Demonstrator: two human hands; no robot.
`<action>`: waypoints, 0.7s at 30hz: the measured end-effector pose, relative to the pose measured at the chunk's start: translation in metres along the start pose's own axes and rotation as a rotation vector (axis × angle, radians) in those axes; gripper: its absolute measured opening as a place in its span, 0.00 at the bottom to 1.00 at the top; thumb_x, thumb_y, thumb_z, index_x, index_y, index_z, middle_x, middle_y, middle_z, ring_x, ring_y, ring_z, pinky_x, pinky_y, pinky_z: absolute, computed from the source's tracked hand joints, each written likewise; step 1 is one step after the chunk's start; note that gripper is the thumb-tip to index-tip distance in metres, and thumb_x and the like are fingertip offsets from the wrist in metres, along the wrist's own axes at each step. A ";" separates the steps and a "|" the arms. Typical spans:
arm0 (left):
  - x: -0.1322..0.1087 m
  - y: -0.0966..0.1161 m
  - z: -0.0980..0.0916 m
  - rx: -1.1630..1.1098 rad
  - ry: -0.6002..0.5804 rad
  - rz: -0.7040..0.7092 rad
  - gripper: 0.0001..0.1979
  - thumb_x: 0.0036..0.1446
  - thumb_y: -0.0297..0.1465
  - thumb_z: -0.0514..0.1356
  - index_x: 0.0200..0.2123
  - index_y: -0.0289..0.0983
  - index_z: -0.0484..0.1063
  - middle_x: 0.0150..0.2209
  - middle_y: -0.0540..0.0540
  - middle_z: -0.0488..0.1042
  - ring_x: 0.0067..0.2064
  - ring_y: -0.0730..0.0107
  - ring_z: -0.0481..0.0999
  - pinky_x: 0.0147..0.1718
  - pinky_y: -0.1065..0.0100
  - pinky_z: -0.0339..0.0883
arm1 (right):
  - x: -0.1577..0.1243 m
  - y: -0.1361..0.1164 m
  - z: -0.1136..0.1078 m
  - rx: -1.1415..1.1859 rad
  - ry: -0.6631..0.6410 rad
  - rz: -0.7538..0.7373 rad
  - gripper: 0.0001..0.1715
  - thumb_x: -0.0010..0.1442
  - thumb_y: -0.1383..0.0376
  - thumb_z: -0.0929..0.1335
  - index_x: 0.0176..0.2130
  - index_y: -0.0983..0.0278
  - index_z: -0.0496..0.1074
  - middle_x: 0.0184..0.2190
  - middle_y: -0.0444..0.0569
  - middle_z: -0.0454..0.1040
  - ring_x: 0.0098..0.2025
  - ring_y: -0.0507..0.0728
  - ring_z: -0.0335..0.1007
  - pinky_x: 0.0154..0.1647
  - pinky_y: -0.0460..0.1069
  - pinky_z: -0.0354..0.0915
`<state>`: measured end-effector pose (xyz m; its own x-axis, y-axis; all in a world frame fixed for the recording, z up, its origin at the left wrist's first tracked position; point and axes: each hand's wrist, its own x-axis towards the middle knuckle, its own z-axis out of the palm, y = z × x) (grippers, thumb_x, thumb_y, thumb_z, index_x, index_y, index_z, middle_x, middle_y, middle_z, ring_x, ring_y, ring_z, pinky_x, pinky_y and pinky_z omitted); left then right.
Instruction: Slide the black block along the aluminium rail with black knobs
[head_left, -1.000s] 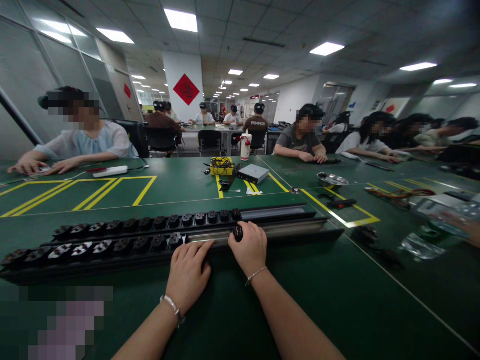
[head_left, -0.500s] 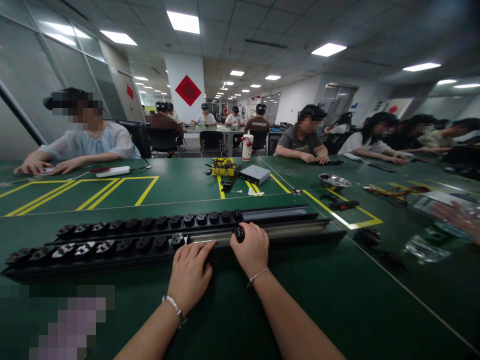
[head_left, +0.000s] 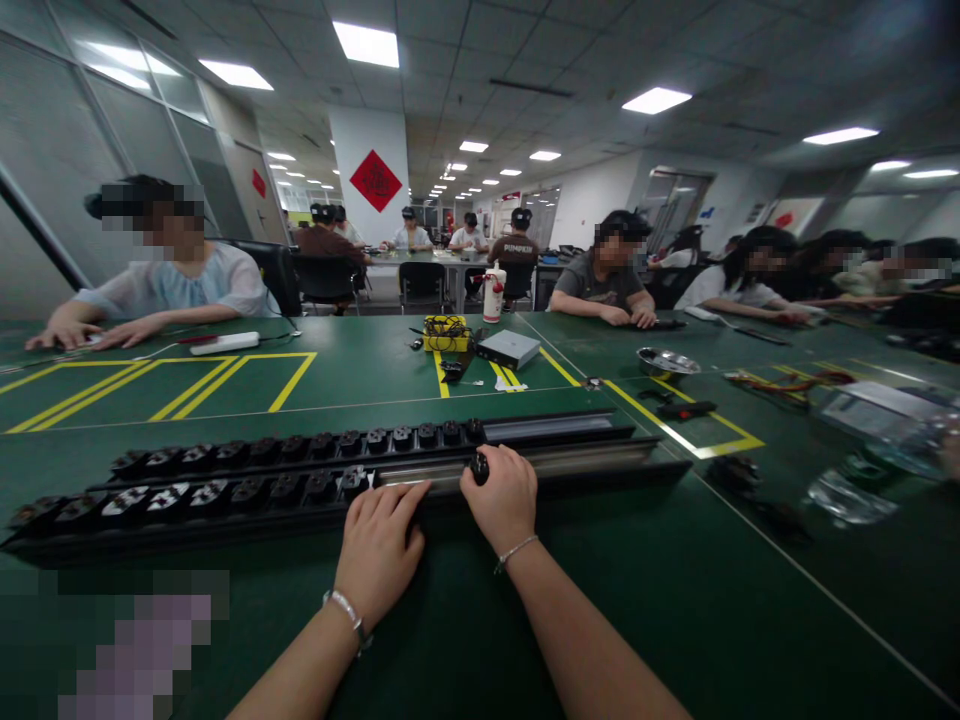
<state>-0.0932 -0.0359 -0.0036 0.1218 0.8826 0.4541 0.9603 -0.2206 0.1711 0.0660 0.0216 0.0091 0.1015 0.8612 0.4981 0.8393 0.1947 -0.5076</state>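
Two hands (head_left: pixel 382 530) worked along a long, black, trough-shaped rail (head_left: pixel 607 478) on a green worktop (head_left: pixel 592 600).

The person's right hand (head_left: pixel 504 500) pinched a small, rounded, black piece (head_left: pixel 480 467) at the bare, silvery channel (head_left: pixel 577 458) of the rail, apart from the row of black, blocky sockets (head_left: pixel 247 492) filling its left part. The left hand, fingers extended and thumb apart, rested at the rail's near edge beside the last socket; a similar second black rail (head_left: pixel 585 433) lay just behind. Whether the piece sat in the channel could not be told, its underside being hidden. Good handling appeared to call for the left hand to brace the rail, the piece to be held square to the channel, and pressure to be even, since a tilt could jam it.
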 end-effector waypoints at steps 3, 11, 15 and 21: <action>0.000 0.000 0.000 -0.007 -0.002 -0.001 0.24 0.52 0.27 0.52 0.53 0.45 0.63 0.47 0.48 0.72 0.49 0.62 0.67 0.54 0.54 0.53 | 0.000 0.000 0.000 0.004 0.009 0.001 0.17 0.51 0.63 0.65 0.41 0.63 0.72 0.42 0.49 0.75 0.51 0.60 0.63 0.55 0.54 0.50; 0.000 0.000 0.000 -0.006 0.014 -0.004 0.24 0.52 0.27 0.52 0.53 0.45 0.64 0.47 0.47 0.72 0.49 0.62 0.67 0.54 0.54 0.54 | 0.001 0.000 -0.001 0.005 0.001 0.002 0.16 0.51 0.63 0.65 0.41 0.63 0.72 0.41 0.50 0.75 0.51 0.59 0.63 0.54 0.54 0.51; 0.000 0.000 -0.001 -0.008 0.014 0.004 0.24 0.52 0.27 0.52 0.53 0.45 0.64 0.47 0.48 0.72 0.49 0.62 0.67 0.54 0.53 0.54 | 0.001 0.001 -0.001 0.006 0.000 -0.002 0.17 0.51 0.63 0.65 0.41 0.63 0.72 0.42 0.50 0.75 0.52 0.59 0.63 0.55 0.53 0.51; 0.000 0.001 -0.001 0.004 0.005 0.003 0.23 0.52 0.26 0.52 0.53 0.44 0.64 0.46 0.47 0.72 0.49 0.62 0.67 0.53 0.53 0.53 | 0.002 0.002 0.000 0.012 -0.002 -0.014 0.18 0.51 0.63 0.65 0.42 0.64 0.73 0.43 0.51 0.75 0.52 0.60 0.63 0.55 0.53 0.50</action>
<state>-0.0929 -0.0363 -0.0022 0.1232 0.8801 0.4586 0.9608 -0.2213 0.1667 0.0680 0.0231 0.0092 0.0891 0.8591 0.5040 0.8340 0.2123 -0.5093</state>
